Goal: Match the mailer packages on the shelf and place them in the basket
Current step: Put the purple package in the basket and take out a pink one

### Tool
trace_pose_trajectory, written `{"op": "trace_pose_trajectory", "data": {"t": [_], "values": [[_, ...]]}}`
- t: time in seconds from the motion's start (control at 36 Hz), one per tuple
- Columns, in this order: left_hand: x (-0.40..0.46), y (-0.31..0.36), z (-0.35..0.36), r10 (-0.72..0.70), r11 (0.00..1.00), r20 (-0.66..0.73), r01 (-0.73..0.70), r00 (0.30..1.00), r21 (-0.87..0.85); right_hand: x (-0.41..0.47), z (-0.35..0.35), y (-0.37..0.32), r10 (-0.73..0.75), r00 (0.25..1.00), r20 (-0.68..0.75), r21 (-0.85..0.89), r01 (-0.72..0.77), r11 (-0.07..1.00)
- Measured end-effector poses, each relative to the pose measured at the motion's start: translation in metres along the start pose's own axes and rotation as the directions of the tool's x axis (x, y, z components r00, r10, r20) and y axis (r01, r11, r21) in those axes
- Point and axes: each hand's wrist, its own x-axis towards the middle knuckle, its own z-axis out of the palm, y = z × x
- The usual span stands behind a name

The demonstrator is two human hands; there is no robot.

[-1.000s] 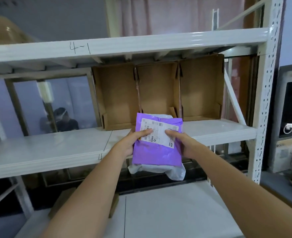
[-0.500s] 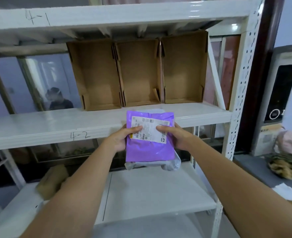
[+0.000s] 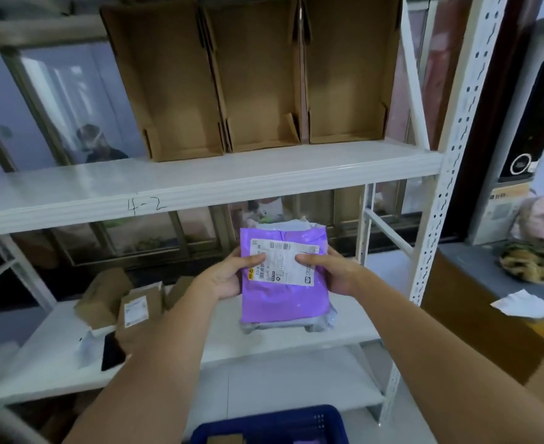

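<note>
Purple mailer (image 3: 283,296) upright between both outstretched hands, thumbs on label (image 3: 282,262).

Open air above blue basket (image 3: 269,424) — shelf (image 3: 200,181) edge ahead, small boxes (image 3: 120,302) left

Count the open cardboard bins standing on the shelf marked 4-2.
3, side by side on the shelf: left bin, middle bin, right bin. Their tops are cropped.
</note>
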Motion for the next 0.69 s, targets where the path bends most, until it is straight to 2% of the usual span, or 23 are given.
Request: {"op": "trace_pose_trajectory", "data": {"t": [0.25, 0.47, 0.69], "values": [[0.020, -0.061, -0.031, -0.114, 0.993, -0.035, 0.113, 0.993, -0.046, 0.014, -0.015, 0.068, 0.053, 0.998, -0.040, 0.041, -0.051, 0.998], [0.029, -0.107, -0.041, -0.195, 0.980, -0.179, 0.183, 0.964, -0.081, 0.020, -0.028, 0.112, 0.128, 0.989, -0.080, -0.005, -0.129, 0.992], [0.049, -0.142, -0.064, -0.244, 0.968, -0.176, 0.231, 0.954, -0.093, 0.036, -0.043, 0.151, 0.178, 0.978, -0.105, 0.071, -0.171, 0.983]]}}
